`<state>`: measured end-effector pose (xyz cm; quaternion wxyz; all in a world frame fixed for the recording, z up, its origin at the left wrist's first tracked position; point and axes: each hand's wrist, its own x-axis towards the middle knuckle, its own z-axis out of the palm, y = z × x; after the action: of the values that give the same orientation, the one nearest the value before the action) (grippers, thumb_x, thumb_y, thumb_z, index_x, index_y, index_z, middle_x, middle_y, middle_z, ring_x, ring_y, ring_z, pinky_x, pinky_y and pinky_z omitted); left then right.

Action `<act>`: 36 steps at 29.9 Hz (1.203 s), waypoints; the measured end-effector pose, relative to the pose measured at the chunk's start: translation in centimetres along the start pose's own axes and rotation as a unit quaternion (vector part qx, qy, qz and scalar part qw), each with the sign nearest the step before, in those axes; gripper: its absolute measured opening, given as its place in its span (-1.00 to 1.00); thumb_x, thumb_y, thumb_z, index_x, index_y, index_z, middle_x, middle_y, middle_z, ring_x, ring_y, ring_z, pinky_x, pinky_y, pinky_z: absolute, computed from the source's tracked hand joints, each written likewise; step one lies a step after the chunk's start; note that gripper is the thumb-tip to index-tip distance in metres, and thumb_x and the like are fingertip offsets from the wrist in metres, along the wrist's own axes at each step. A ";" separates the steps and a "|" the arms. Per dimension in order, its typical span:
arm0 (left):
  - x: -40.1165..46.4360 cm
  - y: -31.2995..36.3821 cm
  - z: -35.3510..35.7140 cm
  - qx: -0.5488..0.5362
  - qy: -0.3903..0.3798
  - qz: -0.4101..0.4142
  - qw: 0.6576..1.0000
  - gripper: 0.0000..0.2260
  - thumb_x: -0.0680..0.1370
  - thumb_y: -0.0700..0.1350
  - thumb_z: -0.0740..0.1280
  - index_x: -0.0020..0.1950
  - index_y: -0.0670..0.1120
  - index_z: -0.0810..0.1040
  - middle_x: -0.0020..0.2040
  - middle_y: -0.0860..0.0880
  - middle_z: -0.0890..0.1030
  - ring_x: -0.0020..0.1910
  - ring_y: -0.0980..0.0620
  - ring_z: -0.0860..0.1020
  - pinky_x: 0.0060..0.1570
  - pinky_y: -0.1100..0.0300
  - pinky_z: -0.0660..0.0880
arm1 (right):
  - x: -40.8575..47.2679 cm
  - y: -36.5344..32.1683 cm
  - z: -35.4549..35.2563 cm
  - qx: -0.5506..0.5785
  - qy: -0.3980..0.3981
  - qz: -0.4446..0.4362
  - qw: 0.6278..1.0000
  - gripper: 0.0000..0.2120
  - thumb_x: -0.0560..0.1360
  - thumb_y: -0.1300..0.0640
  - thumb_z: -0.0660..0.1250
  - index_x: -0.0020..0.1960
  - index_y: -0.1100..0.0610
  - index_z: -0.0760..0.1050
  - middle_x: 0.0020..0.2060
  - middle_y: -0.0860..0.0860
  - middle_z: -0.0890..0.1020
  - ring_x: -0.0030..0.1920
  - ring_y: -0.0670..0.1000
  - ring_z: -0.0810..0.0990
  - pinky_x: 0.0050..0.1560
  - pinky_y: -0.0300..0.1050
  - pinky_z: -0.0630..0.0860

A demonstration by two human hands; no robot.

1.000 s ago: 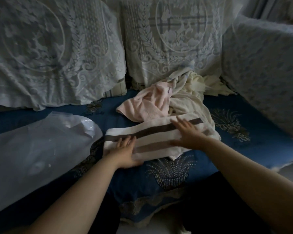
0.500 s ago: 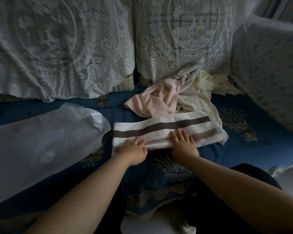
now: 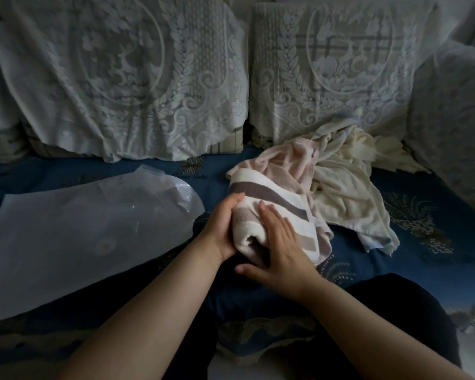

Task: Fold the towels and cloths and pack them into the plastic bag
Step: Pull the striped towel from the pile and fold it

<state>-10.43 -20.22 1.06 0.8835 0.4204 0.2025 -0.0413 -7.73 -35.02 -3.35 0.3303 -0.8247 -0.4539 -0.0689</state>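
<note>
Striped towel (image 3: 274, 212): folded over on itself on the blue seat cover (image 3: 412, 259), frame centre, between your hands.
Left hand (image 3: 222, 229): cupped round its 9 o'clock edge, fingers curled on.
Right hand (image 3: 279, 246): flat, fingers spread, pressing its near end.
Pink towel (image 3: 288, 165): touching at 12 o'clock, crumpled.
Cream cloth (image 3: 348, 193): heaped at 2 o'clock.
Plastic bag (image 3: 74, 234): flat at 9 o'clock, near your left hand.
Lace cushions (image 3: 137, 78): 12 o'clock, upright.

A home: lace-covered cushions (image 3: 126, 86) on a blue embroidered sofa (image 3: 412, 215).
</note>
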 end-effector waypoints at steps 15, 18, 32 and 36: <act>-2.3 11.5 -9.4 0.665 0.425 0.143 0.598 -0.43 0.48 0.15 0.30 0.44 0.02 0.26 0.39 -0.11 0.20 0.37 -0.21 0.20 0.26 -0.11 0.32 | 7.4 0.0 1.0 0.439 0.127 0.294 0.839 -0.48 0.48 -0.16 0.27 0.37 0.02 0.31 0.26 -0.06 0.48 0.28 -0.07 0.43 0.34 -0.04 0.35; -1.8 11.4 -11.0 0.623 0.400 0.107 0.664 -0.41 0.48 0.03 0.31 0.48 0.01 0.19 0.39 -0.15 0.23 0.37 -0.22 0.26 0.27 -0.07 0.35 | 11.5 -2.2 0.5 0.250 0.126 0.185 0.942 -0.65 0.52 0.14 0.29 0.29 0.13 0.38 0.14 -0.02 0.38 0.13 -0.09 0.38 0.24 -0.11 0.37; -3.4 8.4 -11.7 0.680 0.345 0.090 0.641 -0.75 0.56 -0.15 0.10 -0.20 -0.20 0.50 -0.23 -0.20 0.49 -0.19 -0.19 0.48 -0.27 0.09 0.31 | 12.5 -4.0 11.6 -0.188 -0.298 -0.058 0.934 -0.50 0.51 -0.02 0.23 0.43 -0.15 0.20 0.32 0.08 0.35 0.24 0.14 0.44 0.05 0.03 0.45; -3.3 7.9 -12.4 0.655 0.326 0.144 0.667 -0.72 0.56 -0.13 0.11 -0.36 -0.11 0.37 -0.36 -0.07 0.43 -0.33 -0.07 0.43 -0.39 0.14 0.27 | 12.6 -5.6 12.3 -0.040 -0.343 -0.065 0.936 -0.69 0.49 0.03 0.30 0.22 0.03 0.45 0.12 0.06 0.54 0.04 0.05 0.52 -0.03 -0.07 0.44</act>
<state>-15.52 -6.04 1.03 0.2539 0.9014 0.3350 0.1041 -7.20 -16.65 -4.95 0.1163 -0.7794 -0.5892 0.1783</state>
